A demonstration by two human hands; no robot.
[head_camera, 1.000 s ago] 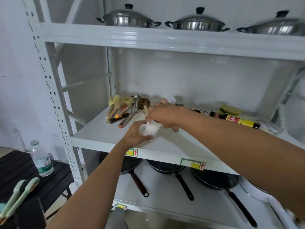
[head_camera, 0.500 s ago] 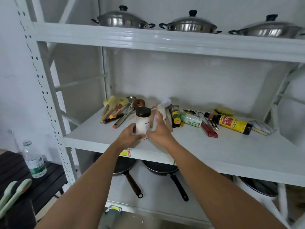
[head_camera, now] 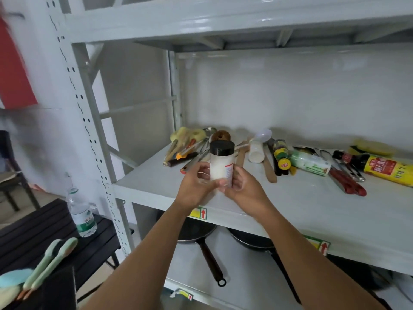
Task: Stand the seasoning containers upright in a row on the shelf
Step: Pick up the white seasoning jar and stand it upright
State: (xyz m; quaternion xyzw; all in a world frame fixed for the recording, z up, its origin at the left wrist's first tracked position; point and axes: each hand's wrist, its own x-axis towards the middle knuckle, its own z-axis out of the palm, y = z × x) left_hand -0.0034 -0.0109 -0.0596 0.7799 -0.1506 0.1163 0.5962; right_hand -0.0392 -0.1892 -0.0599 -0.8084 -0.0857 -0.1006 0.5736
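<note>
A white seasoning jar with a black cap (head_camera: 221,163) is upright between both hands, just above the front part of the white shelf (head_camera: 312,211). My left hand (head_camera: 195,186) wraps its lower left side and my right hand (head_camera: 243,189) cups the right side. Behind it several containers lie on their sides: a small white bottle (head_camera: 256,151), a bottle with a yellow and red label (head_camera: 282,157), a green-labelled clear bottle (head_camera: 309,163) and a dark sauce bottle with a yellow label (head_camera: 380,166).
Wooden spoons and utensils (head_camera: 185,148) are piled at the shelf's back left, and red-handled tools (head_camera: 346,184) lie at right. Frying pans (head_camera: 201,236) sit on the lower shelf. A water bottle (head_camera: 81,215) stands on a dark stool at left.
The jar went from lying tilted under my hands to upright. My right hand shifted onto its lower right side. The camera moved closer and tilted down.
</note>
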